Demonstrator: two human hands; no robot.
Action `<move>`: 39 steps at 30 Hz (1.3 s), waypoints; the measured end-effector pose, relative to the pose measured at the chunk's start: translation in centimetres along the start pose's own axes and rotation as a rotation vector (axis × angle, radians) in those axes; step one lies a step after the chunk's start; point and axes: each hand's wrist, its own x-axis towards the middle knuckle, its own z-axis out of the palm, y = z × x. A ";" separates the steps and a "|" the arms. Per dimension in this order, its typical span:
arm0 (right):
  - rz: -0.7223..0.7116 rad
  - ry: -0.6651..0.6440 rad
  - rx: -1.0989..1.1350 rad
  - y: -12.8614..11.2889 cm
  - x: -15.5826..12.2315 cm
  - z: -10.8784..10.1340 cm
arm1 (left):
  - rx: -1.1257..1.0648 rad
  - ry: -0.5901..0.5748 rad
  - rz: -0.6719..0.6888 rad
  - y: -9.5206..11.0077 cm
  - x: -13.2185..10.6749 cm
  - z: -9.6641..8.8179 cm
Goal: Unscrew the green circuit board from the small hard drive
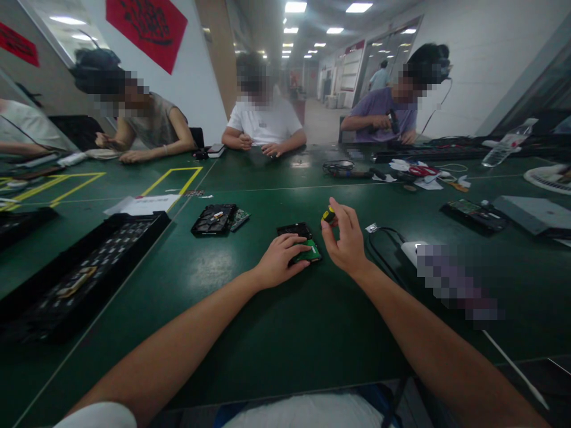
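Observation:
My left hand (282, 260) rests on a small green circuit board (309, 252) that lies against a black hard drive (294, 230) on the green table (250, 333); its fingers curl over the board. Just to the right, my right hand (345, 238) is raised a little, and its fingers pinch the yellow and black handle of a small screwdriver (329, 215) that points down toward the drive.
A second opened drive (214, 219) with a loose board lies to the left, and a long black tray (75, 276) of parts beyond it. A black cable (379, 244) and white adapter lie at right. Three people sit across the table with their own tools.

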 end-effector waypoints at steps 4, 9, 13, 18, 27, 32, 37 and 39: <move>0.002 0.013 0.008 0.2 -0.1 0.1 | -0.008 0.000 0.001 -0.1 0.0 0.1; -0.003 0.036 0.006 0.2 0.0 0.0 | -0.012 0.008 0.000 -0.1 0.0 0.2; -0.020 0.016 0.020 0.2 0.0 0.0 | -0.004 0.006 0.000 -0.1 0.0 0.1; 0.005 0.053 0.007 0.2 0.0 0.0 | -0.008 0.009 0.004 -0.1 0.0 0.1; -0.001 0.022 0.025 0.0 0.0 0.0 | -0.013 0.008 -0.006 0.0 0.0 0.1; -0.010 0.040 0.023 0.1 0.0 0.0 | -0.010 0.004 -0.004 0.2 0.0 0.0; -0.011 0.033 0.011 0.1 0.0 0.0 | -0.007 0.012 -0.004 0.2 0.0 0.0; -0.010 0.035 0.013 0.1 0.0 0.0 | -0.005 0.012 -0.001 0.2 0.0 0.0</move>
